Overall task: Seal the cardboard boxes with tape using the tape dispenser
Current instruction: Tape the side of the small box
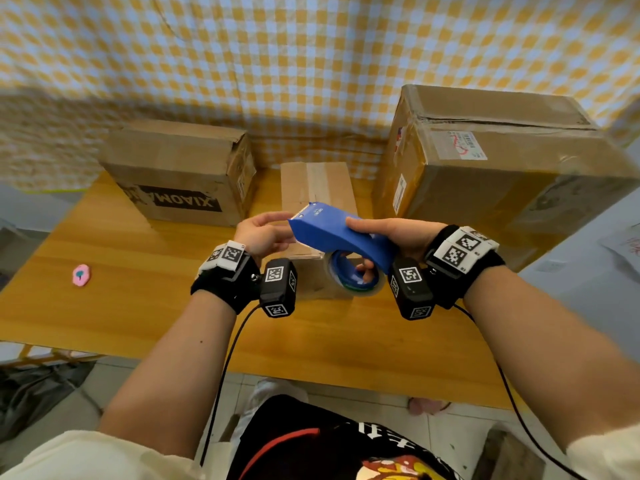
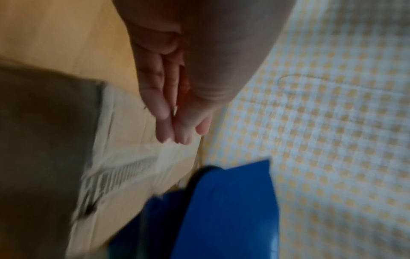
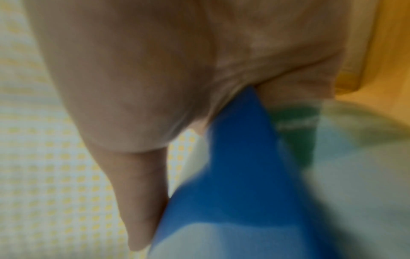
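My right hand (image 1: 362, 245) grips the blue tape dispenser (image 1: 337, 233) by its handle, thumb on top, fingers through the clear tape roll (image 1: 353, 277). It is held above a small cardboard box (image 1: 317, 187) at mid-table, which has a tape strip along its top. The serrated front end points away and to the left. My left hand (image 1: 277, 226) is beside that front end with fingers (image 2: 164, 108) straight and together, holding nothing; whether it touches the dispenser (image 2: 221, 210) is unclear. The right wrist view is blurred, with the hand (image 3: 155, 87) on the blue handle (image 3: 239, 175).
A printed cardboard box (image 1: 180, 171) stands at the back left and a large taped box (image 1: 495, 161) at the back right of the wooden table (image 1: 104, 306). A small pink object (image 1: 81, 275) lies near the left edge. A checked cloth hangs behind.
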